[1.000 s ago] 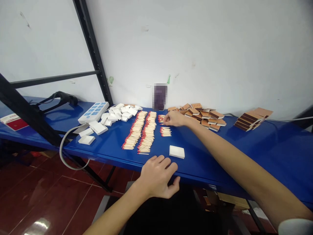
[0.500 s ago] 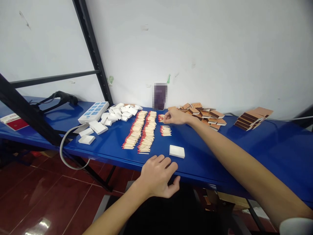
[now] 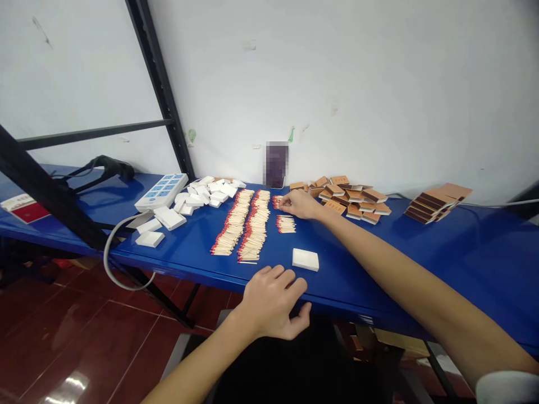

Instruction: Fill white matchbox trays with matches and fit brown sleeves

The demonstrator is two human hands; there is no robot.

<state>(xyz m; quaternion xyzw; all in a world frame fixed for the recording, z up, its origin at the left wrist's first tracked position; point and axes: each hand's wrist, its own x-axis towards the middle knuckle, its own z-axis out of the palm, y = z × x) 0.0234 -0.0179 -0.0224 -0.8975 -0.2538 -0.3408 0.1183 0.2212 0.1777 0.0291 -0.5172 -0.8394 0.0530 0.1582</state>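
My right hand (image 3: pixel 298 204) is over a small group of red-tipped matches (image 3: pixel 276 202) near the back of the blue table, its fingertips pinched together at them; part of the group is hidden under the hand. Just in front lies another small row of matches (image 3: pixel 287 224). My left hand (image 3: pixel 273 303) rests at the table's front edge, holding nothing, fingers loosely bent and thumb apart. Close to it sits a white matchbox tray (image 3: pixel 305 260). Two long rows of matches, a left row (image 3: pixel 234 221) and a right row (image 3: pixel 255 227), run toward the front edge.
White matchbox trays (image 3: pixel 204 193) are heaped at back left beside a white power strip (image 3: pixel 162 192). Brown matchbox sleeves (image 3: pixel 357 197) lie piled at the right, with a neat stack of sleeves (image 3: pixel 438 203) farther over. A phone-like dark panel (image 3: pixel 277 165) leans on the wall. A black shelf post (image 3: pixel 162 84) rises left.
My right hand has shifted very slightly, still at the small group of matches. The left hand stays where it was.
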